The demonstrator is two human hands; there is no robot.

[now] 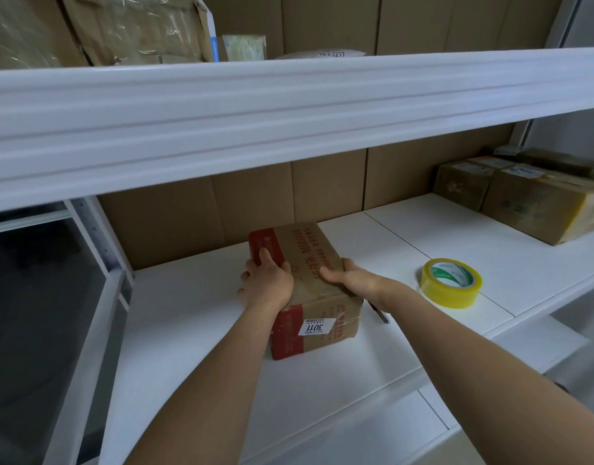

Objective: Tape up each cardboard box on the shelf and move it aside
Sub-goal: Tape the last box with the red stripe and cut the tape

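A brown cardboard box (309,250) with red bands and a white "3011" label stands on the white shelf (195,330), left of centre. My left hand (267,283) grips its top left edge, fingers curled over the top. My right hand (347,278) lies across the top right edge, thumb on the lid. A roll of yellow tape (451,282) lies flat on the shelf to the right of the box, apart from both hands.
Several taped cardboard boxes (537,199) stand at the shelf's far right. A thin dark tool (380,313) pokes out beside the box under my right wrist. The upper shelf beam (289,119) hangs low overhead. Brown cardboard lines the back wall.
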